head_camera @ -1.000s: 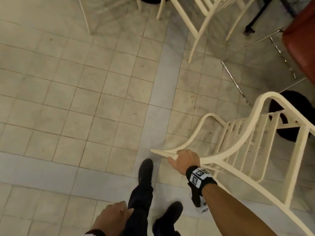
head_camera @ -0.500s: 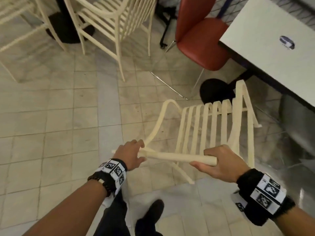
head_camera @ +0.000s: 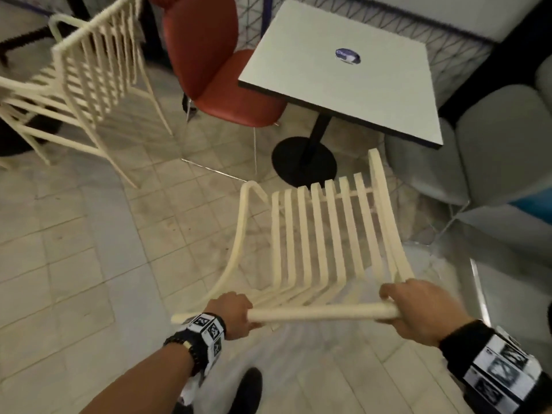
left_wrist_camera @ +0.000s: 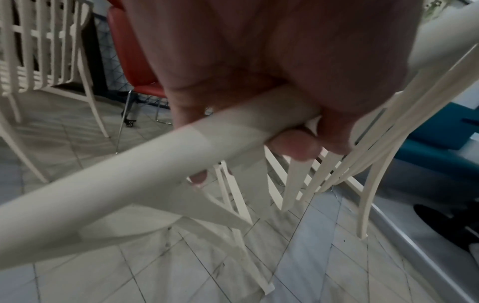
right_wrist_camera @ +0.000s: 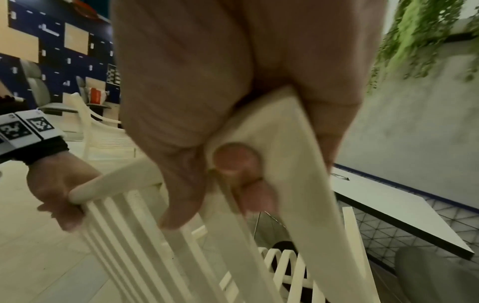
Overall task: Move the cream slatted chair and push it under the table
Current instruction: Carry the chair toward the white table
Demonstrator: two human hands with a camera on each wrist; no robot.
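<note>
The cream slatted chair (head_camera: 325, 240) stands in front of me with its seat facing the white square table (head_camera: 352, 73). My left hand (head_camera: 236, 313) grips the left end of its top rail (head_camera: 322, 312). My right hand (head_camera: 418, 312) grips the right end. In the left wrist view my left hand (left_wrist_camera: 259, 86) curls round the rail (left_wrist_camera: 129, 176). In the right wrist view my right hand (right_wrist_camera: 233, 102) wraps the rail's corner (right_wrist_camera: 285, 133). The chair's front edge lies near the table's black round base (head_camera: 304, 159).
A red chair (head_camera: 221, 70) stands at the table's left side. A second cream slatted chair (head_camera: 89, 76) stands at the far left. Grey upholstered seats (head_camera: 493, 138) sit right of the table. My shoe (head_camera: 248, 389) is on the tiled floor below.
A second ago only my right hand held the chair. Now both hands grip the top rail, and the chair has swung round and moved closer to the table.
</note>
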